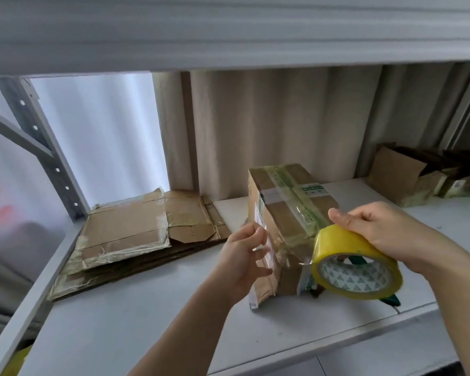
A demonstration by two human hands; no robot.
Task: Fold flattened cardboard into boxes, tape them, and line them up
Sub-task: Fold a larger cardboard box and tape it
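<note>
A: Entry for the person, as seen from the head view?
B: Two forearms, both bare to the frame's lower edge. Left hand (pixel 244 253), right hand (pixel 375 226).
A: Anything worn?
B: No sleeve, glove, ring or watch shows. Nails short, unpainted.

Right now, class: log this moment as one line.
step: taping box | right hand: holds tape roll | left hand: pinches tape end | flat cardboard: waiting at left
</note>
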